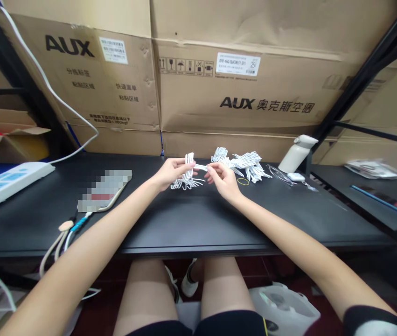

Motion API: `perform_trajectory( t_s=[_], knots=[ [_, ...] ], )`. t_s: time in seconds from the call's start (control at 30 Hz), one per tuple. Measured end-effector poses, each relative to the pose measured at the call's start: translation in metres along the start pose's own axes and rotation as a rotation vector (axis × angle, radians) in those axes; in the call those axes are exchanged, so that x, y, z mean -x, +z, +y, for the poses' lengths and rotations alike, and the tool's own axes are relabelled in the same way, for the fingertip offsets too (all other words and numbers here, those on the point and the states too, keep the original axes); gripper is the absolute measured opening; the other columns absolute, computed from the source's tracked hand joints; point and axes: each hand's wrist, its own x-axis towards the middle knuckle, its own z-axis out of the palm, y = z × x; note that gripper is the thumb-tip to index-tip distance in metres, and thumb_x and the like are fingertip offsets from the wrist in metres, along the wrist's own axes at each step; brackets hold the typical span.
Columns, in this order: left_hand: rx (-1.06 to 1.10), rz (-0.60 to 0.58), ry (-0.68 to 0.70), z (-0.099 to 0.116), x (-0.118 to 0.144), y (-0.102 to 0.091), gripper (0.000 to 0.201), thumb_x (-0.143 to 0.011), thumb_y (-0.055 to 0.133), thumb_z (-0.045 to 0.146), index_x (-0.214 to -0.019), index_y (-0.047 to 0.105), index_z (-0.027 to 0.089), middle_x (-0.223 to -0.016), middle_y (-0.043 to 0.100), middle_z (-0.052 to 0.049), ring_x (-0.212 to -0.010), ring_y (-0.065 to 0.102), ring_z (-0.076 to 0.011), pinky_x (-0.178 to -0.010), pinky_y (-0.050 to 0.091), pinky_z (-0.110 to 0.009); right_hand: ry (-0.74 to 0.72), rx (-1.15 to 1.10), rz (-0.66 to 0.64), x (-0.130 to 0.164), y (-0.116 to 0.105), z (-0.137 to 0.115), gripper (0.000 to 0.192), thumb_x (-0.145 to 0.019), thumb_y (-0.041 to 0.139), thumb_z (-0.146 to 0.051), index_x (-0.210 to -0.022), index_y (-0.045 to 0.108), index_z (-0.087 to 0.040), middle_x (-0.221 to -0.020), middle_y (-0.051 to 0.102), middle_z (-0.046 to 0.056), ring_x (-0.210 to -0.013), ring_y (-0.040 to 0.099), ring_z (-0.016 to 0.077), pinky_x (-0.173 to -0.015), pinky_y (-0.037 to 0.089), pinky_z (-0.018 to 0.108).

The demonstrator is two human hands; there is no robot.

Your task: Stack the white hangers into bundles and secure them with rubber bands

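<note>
My left hand (pixel 173 172) is closed around a bundle of thin white strands (pixel 189 161), standing up between thumb and fingers. Between the two hands stretches a short white length (pixel 201 167), its right end pinched by the fingertips of my right hand (pixel 223 179). Whether these strands are cords or cables, I cannot tell. Under my left hand lies a loose cluster of similar white strands (pixel 186 184) with curled ends. Beyond my right hand, a larger heap of white bundles (pixel 245 161) rests on the black table (pixel 191 228).
A yellow rubber band (pixel 243 181) lies right of my right hand. Farther right stand a white bottle (pixel 298 154), glasses (pixel 282 175) and a small white case (pixel 296 177). At left are a phone (pixel 109 189) with a cable and a power strip (pixel 9 184). Large cartons (pixel 191 107) line the back.
</note>
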Motion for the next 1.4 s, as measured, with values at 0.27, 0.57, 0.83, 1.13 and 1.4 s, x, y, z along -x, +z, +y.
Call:
perform_trajectory(
  t_s=[0.27,0.57,0.83,1.13,1.4],
  knots=[
    [0.165,0.226,0.011,-0.005,-0.007,-0.005,0.043,-0.067,0.076,0.043,-0.097,0.068,0.013,-0.098,0.071,-0.013,-0.09,0.068,-0.0232,-0.079,0.053,-0.034,-0.076,0.429,-0.378,0.005,-0.002,0.008,0.058,-0.087,0.05,-0.045,-0.135,0.043,-0.013,-0.133,0.053,0.017,-0.123,0.05,0.0281,-0.104,0.039,0.046],
    [0.156,0.213,-0.009,-0.003,-0.005,-0.003,0.043,-0.068,0.075,0.043,-0.098,0.067,0.013,-0.099,0.071,-0.013,-0.091,0.068,-0.0229,-0.078,0.053,-0.032,0.073,0.567,-0.591,0.002,-0.014,0.001,0.072,-0.082,0.057,-0.048,-0.141,0.039,-0.01,-0.146,0.035,0.017,-0.134,0.036,0.0324,-0.112,0.029,0.047],
    [0.106,0.165,-0.033,-0.003,-0.004,-0.003,0.047,-0.066,0.075,0.047,-0.099,0.068,0.015,-0.099,0.071,-0.013,-0.093,0.068,-0.0231,-0.077,0.052,-0.031,-0.03,0.73,-0.29,-0.011,-0.031,0.017,0.015,-0.076,0.062,-0.012,-0.087,0.07,-0.015,-0.089,0.073,0.011,-0.086,0.068,0.026,-0.081,0.051,0.038],
    [-0.05,0.006,-0.082,-0.001,0.001,-0.002,0.048,-0.069,0.072,0.049,-0.104,0.068,0.017,-0.101,0.072,-0.013,-0.092,0.068,-0.024,-0.071,0.049,-0.029,-0.021,0.358,0.109,-0.026,-0.047,0.018,0.016,-0.069,0.069,-0.021,-0.083,0.07,-0.013,-0.077,0.072,0.009,-0.071,0.068,0.0219,-0.072,0.054,0.037],
    [-0.053,-0.045,-0.046,-0.002,0.003,0.001,0.052,-0.066,0.075,0.048,-0.105,0.069,0.015,-0.098,0.072,-0.012,-0.092,0.067,-0.0245,-0.076,0.051,-0.031,0.103,-0.029,0.081,-0.024,-0.04,0.005,0.038,-0.057,0.08,-0.04,-0.083,0.07,-0.013,-0.08,0.073,0.009,-0.076,0.069,0.0227,-0.073,0.056,0.037]
  ],
)
